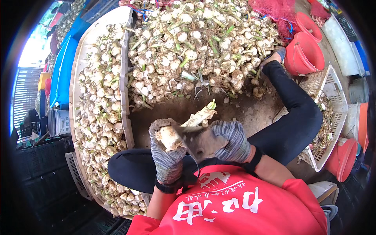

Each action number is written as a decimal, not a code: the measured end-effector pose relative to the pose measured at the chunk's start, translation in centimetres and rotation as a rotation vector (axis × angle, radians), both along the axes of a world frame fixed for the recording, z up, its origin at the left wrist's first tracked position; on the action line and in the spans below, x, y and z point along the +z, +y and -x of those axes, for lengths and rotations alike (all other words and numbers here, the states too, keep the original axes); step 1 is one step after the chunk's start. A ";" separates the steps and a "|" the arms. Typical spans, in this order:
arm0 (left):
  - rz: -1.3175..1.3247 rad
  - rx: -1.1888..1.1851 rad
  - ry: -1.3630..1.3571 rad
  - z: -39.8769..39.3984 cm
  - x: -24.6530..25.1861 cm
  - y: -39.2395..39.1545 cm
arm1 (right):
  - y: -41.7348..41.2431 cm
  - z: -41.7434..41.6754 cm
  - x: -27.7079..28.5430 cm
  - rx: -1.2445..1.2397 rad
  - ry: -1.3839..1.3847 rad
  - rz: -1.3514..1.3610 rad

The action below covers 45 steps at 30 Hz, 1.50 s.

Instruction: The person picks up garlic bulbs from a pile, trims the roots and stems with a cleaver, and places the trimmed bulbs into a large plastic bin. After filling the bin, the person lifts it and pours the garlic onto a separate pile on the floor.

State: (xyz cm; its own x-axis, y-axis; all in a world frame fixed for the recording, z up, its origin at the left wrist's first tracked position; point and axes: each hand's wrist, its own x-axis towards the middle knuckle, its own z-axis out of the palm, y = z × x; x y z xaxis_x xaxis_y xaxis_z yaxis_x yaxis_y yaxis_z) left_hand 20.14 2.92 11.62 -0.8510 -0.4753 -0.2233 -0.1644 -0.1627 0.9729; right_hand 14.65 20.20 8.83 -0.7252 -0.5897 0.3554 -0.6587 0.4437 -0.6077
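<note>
My left hand (pixel 169 149), in a grey knitted glove, is closed around a garlic bulb (pixel 170 138), pale with brown stains. A thick cut garlic stem with a green tip (pixel 201 114) sticks up just beyond the two hands. My right hand (pixel 232 141), gloved alike, grips a tool that is blurred by motion; its blade seems to lie against the bulb, and its kind cannot be told. A thin dark loop hangs below the bulb. Beyond my hands lies a large heap of garlic (pixel 199 50) with cut stems and roots.
A pale plastic tub (pixel 126 88) full of garlic bulbs stands at the left. Red buckets (pixel 305 55) and a white slatted crate (pixel 337 117) of trimmings stand at the right. Red mesh sacks (pixel 279 11) lie behind the heap. My bent legs frame the brown floor (pixel 249 108).
</note>
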 end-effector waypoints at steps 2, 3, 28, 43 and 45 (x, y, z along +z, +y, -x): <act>-0.047 -0.052 0.155 -0.6 -0.2 0.3 | -0.1 0.4 -0.3 0.063 -0.179 0.046; -0.058 -0.079 0.185 -0.1 1.4 1.3 | 0.0 0.6 -0.5 0.113 -0.359 0.078; 1.533 -0.338 -0.173 31.5 -14.7 -9.6 | 2.1 1.5 -12.8 -0.426 -1.096 0.132; 0.368 -0.439 0.026 7.3 -1.2 -1.8 | 1.7 2.2 -6.4 -0.385 -0.668 0.130; 0.467 -0.446 0.127 5.8 -0.3 -1.6 | 1.4 2.3 -3.2 -0.105 -0.263 -0.057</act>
